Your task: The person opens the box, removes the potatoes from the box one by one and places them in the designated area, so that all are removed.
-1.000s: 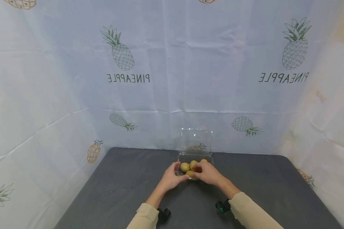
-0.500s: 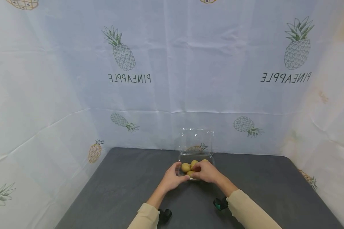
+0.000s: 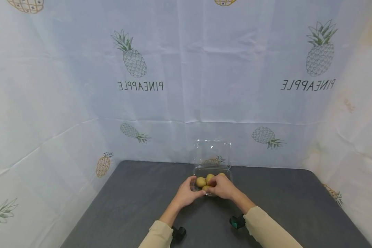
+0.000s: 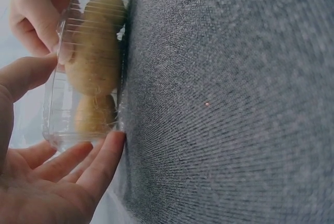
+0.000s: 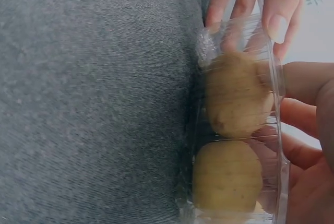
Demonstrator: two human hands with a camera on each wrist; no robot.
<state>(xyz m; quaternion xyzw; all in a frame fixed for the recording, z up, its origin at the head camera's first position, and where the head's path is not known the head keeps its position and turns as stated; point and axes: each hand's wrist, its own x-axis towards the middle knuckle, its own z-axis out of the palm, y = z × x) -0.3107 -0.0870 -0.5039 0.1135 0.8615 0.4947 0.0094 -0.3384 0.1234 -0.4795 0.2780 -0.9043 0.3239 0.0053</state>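
A clear plastic clamshell container [image 3: 212, 169] lies at the far middle of the table, its lid [image 3: 213, 151] standing up behind it. Several yellow-brown potatoes [image 3: 201, 182] lie in the base. My left hand [image 3: 185, 193] holds the near left corner, thumb at the front rim and fingers against the end wall. Reaching over the front rim from the right, my right hand [image 3: 225, 187] pinches the front potato [image 3: 206, 188]. Through the ribbed wall in the right wrist view, the right fingertips meet a potato [image 5: 237, 96], with another potato [image 5: 228, 177] beside it. The right hand partly hides the potatoes on that side.
The dark grey table [image 3: 136, 206] reaches from the sleeves to a white pineapple-print curtain [image 3: 186, 86] right behind the lid. More curtain hangs along both sides. Black wrist cameras [image 3: 179, 234] sit under both forearms, low over the table.
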